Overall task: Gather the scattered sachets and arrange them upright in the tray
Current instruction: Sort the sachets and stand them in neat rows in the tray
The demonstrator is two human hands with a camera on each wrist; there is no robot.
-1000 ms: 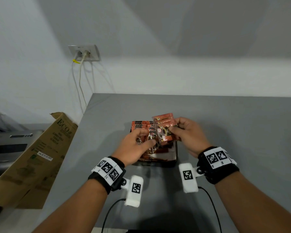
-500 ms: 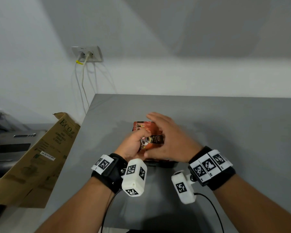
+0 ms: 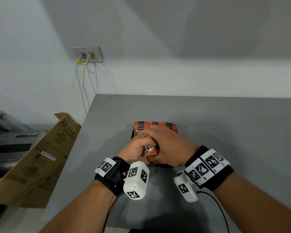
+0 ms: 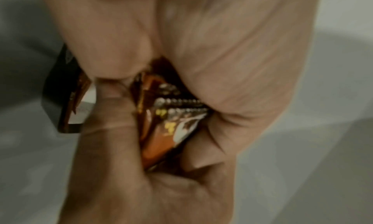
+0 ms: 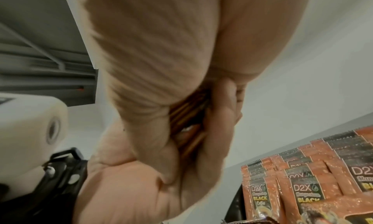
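Note:
Orange-and-black coffee sachets (image 3: 155, 123) stand upright in rows at the back of a black tray (image 3: 132, 135) on the grey table. Both hands meet over the tray's front part. My left hand (image 3: 139, 147) and my right hand (image 3: 168, 143) together grip a small bundle of sachets (image 3: 151, 151), with fingers curled round it. The left wrist view has that bundle (image 4: 167, 128) squeezed between the two hands, with a tray corner (image 4: 54, 103) behind. In the right wrist view the standing sachets (image 5: 302, 176) fill the lower right. The tray's front is hidden under the hands.
The grey table (image 3: 225, 132) stretches to the right and behind the tray. A folded cardboard box (image 3: 40, 158) leans at the table's left edge. A wall socket (image 3: 88, 54) with cables hangs above the back left corner. Wrist camera cables trail off the near edge.
A second ago my right hand held the bundle up over the tray, apart from the left. Both hands have since closed together round it and sunk toward the tray's front.

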